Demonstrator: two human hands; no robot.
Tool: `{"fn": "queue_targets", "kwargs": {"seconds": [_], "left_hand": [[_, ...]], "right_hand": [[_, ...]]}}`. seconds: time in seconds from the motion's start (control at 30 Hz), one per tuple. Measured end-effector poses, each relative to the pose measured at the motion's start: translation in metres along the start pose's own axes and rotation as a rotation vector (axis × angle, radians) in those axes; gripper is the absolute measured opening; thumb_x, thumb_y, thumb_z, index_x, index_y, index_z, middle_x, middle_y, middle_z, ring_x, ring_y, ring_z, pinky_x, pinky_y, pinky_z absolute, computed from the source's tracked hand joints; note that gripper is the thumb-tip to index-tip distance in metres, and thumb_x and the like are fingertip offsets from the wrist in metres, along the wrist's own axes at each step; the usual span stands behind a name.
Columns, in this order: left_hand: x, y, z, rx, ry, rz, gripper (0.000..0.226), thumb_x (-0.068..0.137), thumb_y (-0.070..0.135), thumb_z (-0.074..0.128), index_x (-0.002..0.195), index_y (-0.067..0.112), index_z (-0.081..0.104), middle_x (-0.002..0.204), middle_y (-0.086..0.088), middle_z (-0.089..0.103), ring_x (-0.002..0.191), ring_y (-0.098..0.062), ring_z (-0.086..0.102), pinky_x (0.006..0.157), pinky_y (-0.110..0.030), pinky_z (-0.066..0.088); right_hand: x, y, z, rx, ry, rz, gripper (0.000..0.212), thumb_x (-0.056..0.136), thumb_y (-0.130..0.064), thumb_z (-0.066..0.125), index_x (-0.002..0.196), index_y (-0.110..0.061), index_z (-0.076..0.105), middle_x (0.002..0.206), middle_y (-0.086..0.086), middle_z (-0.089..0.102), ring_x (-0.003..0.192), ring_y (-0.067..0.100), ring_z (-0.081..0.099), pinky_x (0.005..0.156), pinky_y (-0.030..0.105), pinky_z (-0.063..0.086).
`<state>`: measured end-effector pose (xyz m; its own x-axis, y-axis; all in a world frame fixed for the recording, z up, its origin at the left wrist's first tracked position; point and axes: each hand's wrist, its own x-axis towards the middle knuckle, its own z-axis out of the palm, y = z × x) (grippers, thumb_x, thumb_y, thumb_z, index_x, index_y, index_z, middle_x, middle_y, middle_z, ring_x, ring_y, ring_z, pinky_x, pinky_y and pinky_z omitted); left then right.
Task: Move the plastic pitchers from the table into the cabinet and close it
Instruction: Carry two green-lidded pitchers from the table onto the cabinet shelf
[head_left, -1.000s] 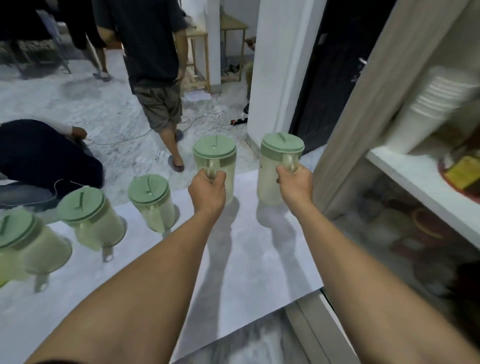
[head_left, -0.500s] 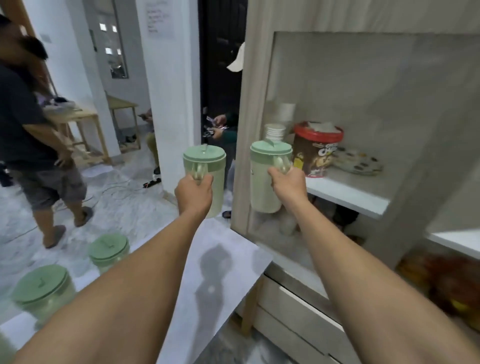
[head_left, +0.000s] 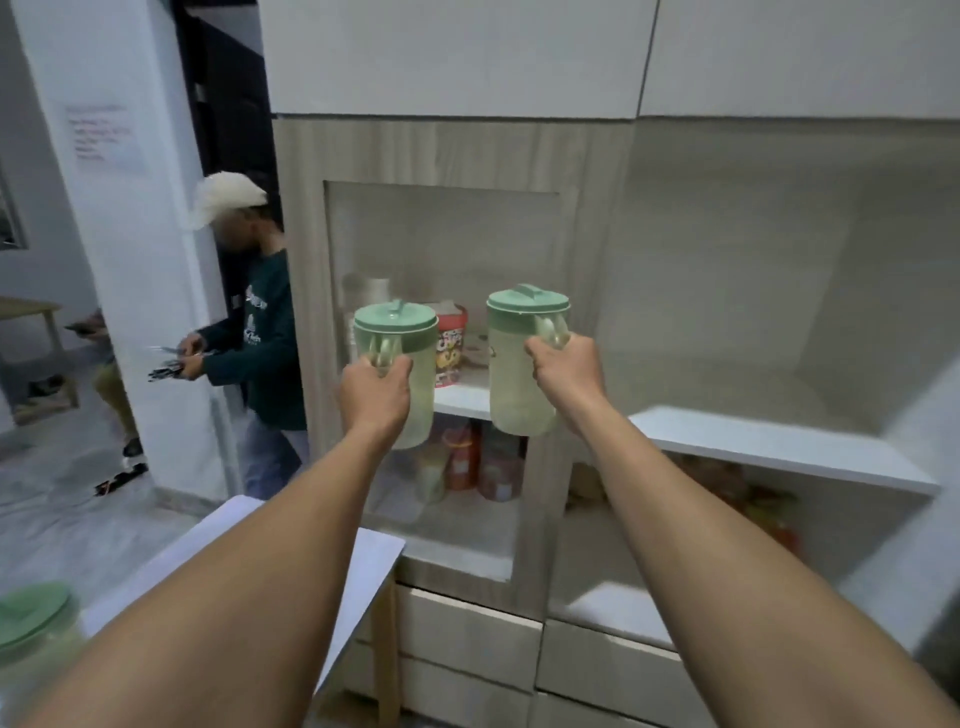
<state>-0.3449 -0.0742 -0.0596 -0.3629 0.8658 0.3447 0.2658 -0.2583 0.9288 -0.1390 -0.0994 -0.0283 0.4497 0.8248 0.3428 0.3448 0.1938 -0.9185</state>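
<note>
I hold two pale green plastic pitchers with green lids up in front of the cabinet. My left hand (head_left: 375, 387) grips the handle of the left pitcher (head_left: 402, 343), in front of the glass door panel (head_left: 441, 244). My right hand (head_left: 569, 371) grips the handle of the right pitcher (head_left: 514, 384), level with the open cabinet's white shelf (head_left: 779, 447). Another pitcher (head_left: 31, 629) stands on the white table (head_left: 363, 566) at the lower left, blurred.
A red snack tub (head_left: 451, 345) and jars (head_left: 467, 462) sit behind the glass panel. Drawers (head_left: 467, 644) run below the cabinet. A person in a cap and dark green top (head_left: 260, 332) stands to the left by a white pillar (head_left: 124, 260).
Both pitchers have left the table and moved right and up, to the front of the cabinet. My view has swung from the table to the cabinet.
</note>
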Motion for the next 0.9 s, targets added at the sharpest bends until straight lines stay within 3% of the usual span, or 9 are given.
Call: {"fn": "queue_targets", "kwargs": {"seconds": [0.07,0.17,0.23,0.53,0.67,0.8,0.9], "left_hand": [[-0.024,0.019,0.021,-0.036,-0.05,0.007,0.024,0.084,0.03,0.062,0.079,0.008,0.069,0.073,-0.01,0.069,0.069,-0.027,0.062,0.064,-0.035,0.05],[-0.062,0.051,0.048,-0.053,-0.09,0.065,0.021,0.083,0.03,0.062,0.068,0.015,0.064,0.063,0.001,0.063,0.063,-0.019,0.057,0.055,-0.027,0.04],[-0.088,0.074,0.065,-0.056,-0.133,0.09,0.021,0.083,0.031,0.061,0.069,0.015,0.064,0.064,-0.001,0.064,0.063,-0.019,0.057,0.056,-0.027,0.038],[-0.184,0.138,0.143,-0.173,-0.304,0.125,0.022,0.085,0.03,0.059,0.077,0.012,0.068,0.074,-0.009,0.069,0.073,-0.028,0.064,0.068,-0.038,0.052],[-0.208,0.158,0.18,-0.225,-0.361,0.104,0.019,0.087,0.029,0.06,0.078,0.014,0.067,0.071,-0.005,0.067,0.069,-0.025,0.063,0.058,-0.031,0.046],[-0.226,0.171,0.217,-0.226,-0.405,0.134,0.021,0.086,0.029,0.061,0.077,0.011,0.067,0.07,-0.006,0.067,0.067,-0.024,0.062,0.06,-0.033,0.048],[-0.23,0.173,0.243,-0.189,-0.437,0.16,0.021,0.084,0.031,0.06,0.074,0.014,0.066,0.064,0.0,0.063,0.059,-0.017,0.058,0.051,-0.026,0.039]], "right_hand": [[-0.008,-0.002,-0.043,-0.01,0.049,0.003,0.016,0.078,-0.028,0.063,0.067,-0.018,0.063,0.062,-0.002,0.062,0.061,0.02,0.057,0.06,0.03,0.044],[-0.02,-0.006,-0.104,-0.005,0.126,0.003,0.016,0.074,-0.029,0.063,0.064,-0.017,0.061,0.06,-0.001,0.06,0.06,0.022,0.057,0.061,0.034,0.045],[-0.027,-0.007,-0.139,-0.018,0.165,-0.002,0.017,0.073,-0.029,0.063,0.06,-0.019,0.058,0.058,-0.002,0.058,0.059,0.023,0.055,0.061,0.035,0.045],[-0.056,0.007,-0.28,-0.071,0.304,0.023,0.018,0.078,-0.028,0.065,0.062,-0.022,0.058,0.059,-0.003,0.059,0.059,0.021,0.057,0.059,0.031,0.044],[-0.053,0.014,-0.326,-0.099,0.346,0.033,0.017,0.08,-0.027,0.065,0.065,-0.022,0.059,0.062,-0.002,0.06,0.062,0.022,0.058,0.061,0.034,0.045],[-0.041,0.027,-0.36,-0.101,0.398,0.04,0.017,0.081,-0.025,0.065,0.065,-0.022,0.058,0.061,-0.002,0.059,0.059,0.02,0.056,0.059,0.034,0.045],[-0.025,0.044,-0.373,-0.099,0.437,0.06,0.016,0.08,-0.025,0.065,0.067,-0.019,0.06,0.062,0.0,0.06,0.059,0.021,0.056,0.059,0.035,0.045]]}}
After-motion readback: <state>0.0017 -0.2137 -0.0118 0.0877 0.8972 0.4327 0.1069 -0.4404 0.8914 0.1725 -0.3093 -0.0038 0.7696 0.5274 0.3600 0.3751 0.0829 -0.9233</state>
